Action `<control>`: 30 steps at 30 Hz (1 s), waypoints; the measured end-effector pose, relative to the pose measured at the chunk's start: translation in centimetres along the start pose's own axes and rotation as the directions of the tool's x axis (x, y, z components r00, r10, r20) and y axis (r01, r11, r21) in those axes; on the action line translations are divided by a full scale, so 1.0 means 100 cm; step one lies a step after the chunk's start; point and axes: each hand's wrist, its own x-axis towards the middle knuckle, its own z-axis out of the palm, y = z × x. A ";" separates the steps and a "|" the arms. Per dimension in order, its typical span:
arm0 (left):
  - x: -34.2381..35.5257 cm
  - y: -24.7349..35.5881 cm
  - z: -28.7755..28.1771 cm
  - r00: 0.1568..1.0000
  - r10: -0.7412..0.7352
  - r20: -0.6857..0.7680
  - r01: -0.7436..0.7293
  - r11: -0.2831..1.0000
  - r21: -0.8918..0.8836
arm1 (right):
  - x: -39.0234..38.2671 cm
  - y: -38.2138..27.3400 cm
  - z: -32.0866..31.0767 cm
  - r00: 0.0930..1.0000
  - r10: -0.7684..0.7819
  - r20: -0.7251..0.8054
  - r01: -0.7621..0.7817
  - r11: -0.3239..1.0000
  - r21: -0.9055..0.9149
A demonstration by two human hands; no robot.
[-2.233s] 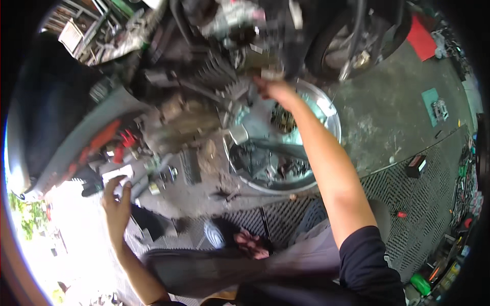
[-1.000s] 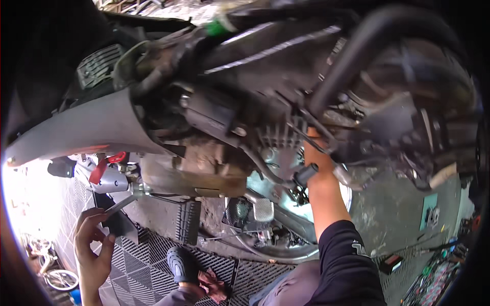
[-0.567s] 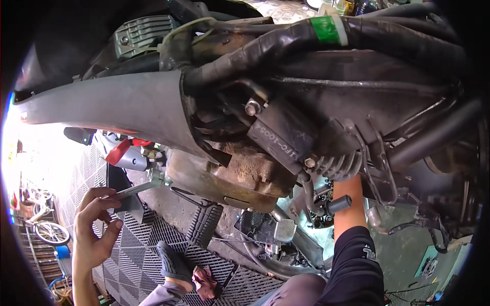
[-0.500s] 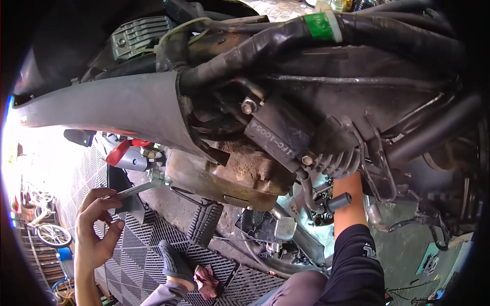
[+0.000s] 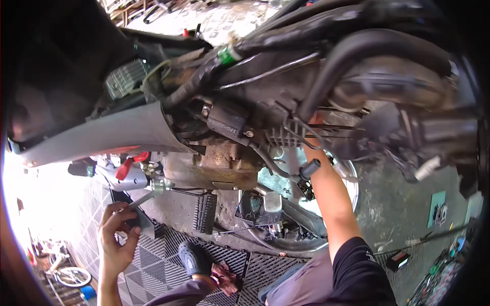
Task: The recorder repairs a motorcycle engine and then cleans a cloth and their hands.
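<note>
My left hand (image 5: pixel 120 232) is at the lower left, fingers and thumb curled near the end of a grey metal bar (image 5: pixel 145 198). That bar runs up to a metal fitting (image 5: pixel 162 185) beside the rusty engine casing (image 5: pixel 219 171). My right forearm (image 5: pixel 329 188) reaches up past the wheel and behind the motorcycle frame. The right hand is mostly hidden there; only a patch of skin (image 5: pixel 316 121) shows beside a bent metal rod. A black rectangular box with a bolt (image 5: pixel 227 122) sits above the engine, with a rubber-ended hose (image 5: pixel 309 169) hanging near my forearm.
A long grey plastic cover (image 5: pixel 97 115) spans the left. Thick black tubing (image 5: pixel 388 38) arches at the upper right. Below are a rubber footpeg (image 5: pixel 205 211), black floor grating (image 5: pixel 163 257), my shoe (image 5: pixel 194 257) and a crumpled reddish cloth (image 5: pixel 223 278).
The view has shifted right, showing more of the tubing and wheel. My right arm now extends further up behind the frame. My left hand stays at the bar's end.
</note>
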 end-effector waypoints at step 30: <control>0.010 0.175 0.167 0.568 0.548 0.615 0.348 0.517 -0.782 | -0.405 -0.245 -0.214 0.772 0.185 0.608 0.195 0.841 -0.504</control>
